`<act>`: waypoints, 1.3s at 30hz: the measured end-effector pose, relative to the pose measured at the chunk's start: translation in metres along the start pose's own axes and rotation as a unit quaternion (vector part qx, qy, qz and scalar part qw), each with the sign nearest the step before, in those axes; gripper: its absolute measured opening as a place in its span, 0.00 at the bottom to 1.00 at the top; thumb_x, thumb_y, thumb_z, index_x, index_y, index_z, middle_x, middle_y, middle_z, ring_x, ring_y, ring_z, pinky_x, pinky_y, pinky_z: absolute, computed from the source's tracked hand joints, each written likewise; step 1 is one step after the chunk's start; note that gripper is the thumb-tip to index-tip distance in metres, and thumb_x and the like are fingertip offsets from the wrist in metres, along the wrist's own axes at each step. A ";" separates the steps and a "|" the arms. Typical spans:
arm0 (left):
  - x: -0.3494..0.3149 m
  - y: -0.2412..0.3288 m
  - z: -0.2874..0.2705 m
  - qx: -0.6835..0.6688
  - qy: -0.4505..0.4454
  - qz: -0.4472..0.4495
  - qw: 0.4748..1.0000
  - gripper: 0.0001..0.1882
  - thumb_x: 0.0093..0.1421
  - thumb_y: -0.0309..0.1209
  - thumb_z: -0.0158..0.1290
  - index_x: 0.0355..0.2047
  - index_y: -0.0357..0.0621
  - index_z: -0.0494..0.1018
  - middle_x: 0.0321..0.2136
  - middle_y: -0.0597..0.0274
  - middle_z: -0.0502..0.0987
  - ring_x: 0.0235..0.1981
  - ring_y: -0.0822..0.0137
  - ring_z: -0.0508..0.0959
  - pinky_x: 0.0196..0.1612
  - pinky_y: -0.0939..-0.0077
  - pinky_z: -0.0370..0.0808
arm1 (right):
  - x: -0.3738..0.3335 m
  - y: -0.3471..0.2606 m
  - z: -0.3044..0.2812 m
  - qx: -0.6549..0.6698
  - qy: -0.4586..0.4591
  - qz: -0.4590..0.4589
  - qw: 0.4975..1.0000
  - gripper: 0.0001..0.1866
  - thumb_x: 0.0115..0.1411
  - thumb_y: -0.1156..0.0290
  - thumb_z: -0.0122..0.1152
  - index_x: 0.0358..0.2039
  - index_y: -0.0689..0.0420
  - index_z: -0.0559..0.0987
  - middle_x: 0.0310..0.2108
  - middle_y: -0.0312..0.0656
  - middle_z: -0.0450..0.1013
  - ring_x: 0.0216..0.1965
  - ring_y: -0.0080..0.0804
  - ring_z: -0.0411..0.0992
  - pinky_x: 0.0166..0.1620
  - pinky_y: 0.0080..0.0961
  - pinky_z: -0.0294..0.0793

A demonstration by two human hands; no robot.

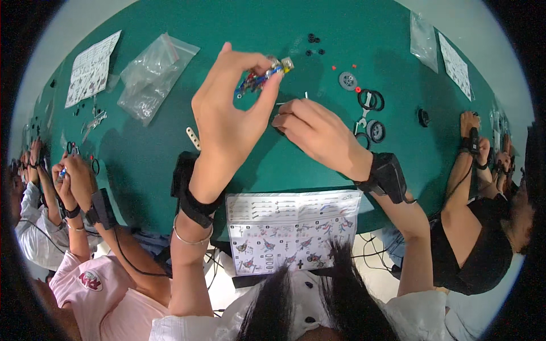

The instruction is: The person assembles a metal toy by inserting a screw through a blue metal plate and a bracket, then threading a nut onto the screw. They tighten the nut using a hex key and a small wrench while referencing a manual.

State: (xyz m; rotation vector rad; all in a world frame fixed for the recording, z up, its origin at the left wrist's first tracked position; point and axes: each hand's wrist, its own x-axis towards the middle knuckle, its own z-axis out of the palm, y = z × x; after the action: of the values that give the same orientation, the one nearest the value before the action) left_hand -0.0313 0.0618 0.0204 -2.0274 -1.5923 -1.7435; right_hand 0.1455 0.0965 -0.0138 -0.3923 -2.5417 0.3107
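Note:
My left hand [227,99] is raised over the green table, pinching a small model assembly [259,79] of blue, red, yellow and silver parts between thumb and fingers. Lower and to its right, my right hand [321,133] has its fingertips pressed together close to the tabletop. What those fingers hold, if anything, is hidden. A small light-coloured rod [306,95] shows just beyond its knuckles. Left of my left wrist lies a pale strip with holes [193,138]. The folded instruction sheet [293,213] with step drawings lies at the near table edge, below my hands.
Grey wheels [348,80], black tyre rings [371,100] and a small wrench [364,116] lie to the right. Small black parts [313,38] sit at the far side. A clear plastic bag [156,74] lies left. Co-workers' hands [74,179] are at both sides.

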 end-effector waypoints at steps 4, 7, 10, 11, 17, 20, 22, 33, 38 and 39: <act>-0.013 0.005 0.004 -0.022 -0.050 -0.004 0.998 0.11 0.49 0.18 0.62 0.33 0.39 0.74 0.29 0.59 0.77 0.31 0.61 0.79 0.59 0.51 0.68 | -0.006 0.006 -0.024 0.186 0.103 0.173 0.962 0.10 0.54 0.78 0.63 0.37 0.59 0.76 0.37 0.42 0.73 0.39 0.39 0.73 0.43 0.31 0.74; -0.018 0.013 0.010 -0.035 -0.109 0.011 0.993 0.12 0.48 0.18 0.62 0.33 0.40 0.74 0.30 0.60 0.77 0.33 0.61 0.79 0.60 0.51 0.67 | -0.015 0.012 -0.041 0.174 0.137 0.225 0.949 0.09 0.55 0.79 0.63 0.37 0.60 0.77 0.37 0.44 0.74 0.39 0.40 0.74 0.44 0.31 0.73; -0.027 0.014 0.010 -0.040 -0.153 0.013 0.987 0.13 0.48 0.19 0.62 0.34 0.40 0.74 0.30 0.60 0.77 0.34 0.60 0.79 0.59 0.49 0.67 | -0.015 0.007 -0.037 0.188 0.113 0.171 0.961 0.11 0.53 0.79 0.64 0.39 0.59 0.78 0.37 0.45 0.74 0.40 0.41 0.74 0.44 0.31 0.73; -0.030 0.013 0.009 -0.041 -0.175 0.006 0.984 0.13 0.49 0.19 0.62 0.35 0.40 0.74 0.30 0.60 0.77 0.34 0.60 0.79 0.59 0.49 0.67 | -0.015 0.005 -0.032 0.211 0.104 0.175 0.956 0.12 0.53 0.79 0.65 0.39 0.59 0.78 0.38 0.44 0.74 0.40 0.42 0.74 0.44 0.32 0.73; -0.036 0.011 0.013 -0.051 -0.211 0.007 0.976 0.14 0.49 0.20 0.63 0.36 0.40 0.74 0.33 0.58 0.78 0.36 0.60 0.79 0.59 0.49 0.67 | -0.024 0.007 -0.033 0.180 0.094 0.163 0.966 0.11 0.49 0.76 0.68 0.35 0.58 0.79 0.36 0.40 0.74 0.38 0.38 0.74 0.40 0.31 0.72; -0.038 0.010 0.013 -0.044 -0.224 -0.001 0.974 0.14 0.49 0.20 0.63 0.36 0.40 0.74 0.33 0.59 0.78 0.36 0.60 0.79 0.59 0.49 0.67 | -0.026 0.010 -0.032 0.162 0.081 0.159 0.970 0.11 0.49 0.75 0.68 0.35 0.58 0.79 0.36 0.40 0.74 0.37 0.38 0.74 0.39 0.31 0.72; -0.037 0.012 0.016 -0.052 -0.215 -0.040 0.974 0.12 0.46 0.21 0.65 0.32 0.42 0.77 0.31 0.60 0.79 0.35 0.63 0.80 0.60 0.48 0.66 | -0.024 0.014 -0.035 0.155 0.059 0.149 0.975 0.11 0.50 0.74 0.68 0.35 0.58 0.78 0.36 0.39 0.74 0.36 0.38 0.74 0.38 0.31 0.71; -0.036 0.012 0.014 -0.088 -0.253 -0.107 0.957 0.12 0.46 0.20 0.64 0.32 0.41 0.77 0.30 0.59 0.80 0.35 0.63 0.80 0.61 0.46 0.64 | -0.027 0.016 -0.034 0.144 0.018 0.149 0.978 0.12 0.49 0.73 0.68 0.35 0.56 0.77 0.35 0.38 0.72 0.34 0.37 0.73 0.36 0.31 0.70; -0.033 0.010 0.012 -0.110 -0.263 -0.133 0.949 0.12 0.46 0.19 0.65 0.32 0.41 0.77 0.30 0.58 0.81 0.35 0.62 0.81 0.62 0.44 0.63 | -0.026 0.013 -0.032 0.143 0.028 0.146 0.978 0.12 0.49 0.74 0.69 0.34 0.57 0.76 0.35 0.39 0.72 0.35 0.38 0.73 0.36 0.31 0.71; -0.033 0.010 0.011 -0.111 -0.264 -0.131 0.949 0.12 0.46 0.19 0.65 0.32 0.41 0.77 0.30 0.58 0.81 0.35 0.62 0.81 0.62 0.44 0.63 | -0.026 0.013 -0.031 0.142 0.026 0.144 0.979 0.12 0.49 0.74 0.68 0.34 0.57 0.76 0.35 0.39 0.72 0.35 0.38 0.73 0.36 0.31 0.71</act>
State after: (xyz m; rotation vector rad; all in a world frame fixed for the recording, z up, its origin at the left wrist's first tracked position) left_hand -0.0116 0.0422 -0.0026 -2.6777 -1.9573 -1.5964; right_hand 0.1866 0.1042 -0.0047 -0.6458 -2.3414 0.7528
